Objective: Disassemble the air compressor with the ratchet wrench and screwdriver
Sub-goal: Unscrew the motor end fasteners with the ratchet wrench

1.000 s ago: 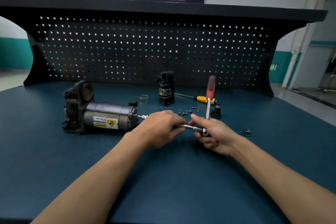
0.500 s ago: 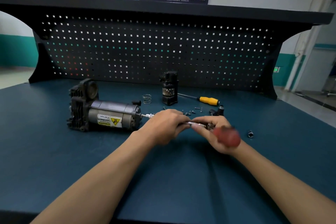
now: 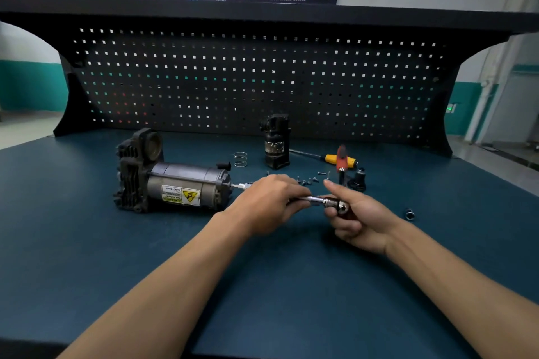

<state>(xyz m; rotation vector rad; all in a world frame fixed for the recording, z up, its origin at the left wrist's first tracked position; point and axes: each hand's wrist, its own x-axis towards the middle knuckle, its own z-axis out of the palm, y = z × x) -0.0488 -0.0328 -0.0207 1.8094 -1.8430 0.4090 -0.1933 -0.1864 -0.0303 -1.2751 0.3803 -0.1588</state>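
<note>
Left hand (image 3: 268, 201) grips the extension bar (image 3: 309, 199); right hand (image 3: 358, 213) clasps the ratchet wrench (image 3: 339, 183) head, at the air compressor's (image 3: 172, 178) three o'clock; keep the bar square.

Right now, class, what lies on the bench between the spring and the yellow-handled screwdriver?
In the head view, a black cylindrical part stands upright between the spring and screwdriver.

ratchet handle (image 3: 341, 159) blurred, extension mid-shaft hidden — left hand (image 3: 269, 201)

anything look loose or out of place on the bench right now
Mostly expected teardown clutter. A handful of small screws lies scattered loose behind the hands, and a lone socket sits apart on the workbench, right of the right hand. Either could roll or get lost.
</note>
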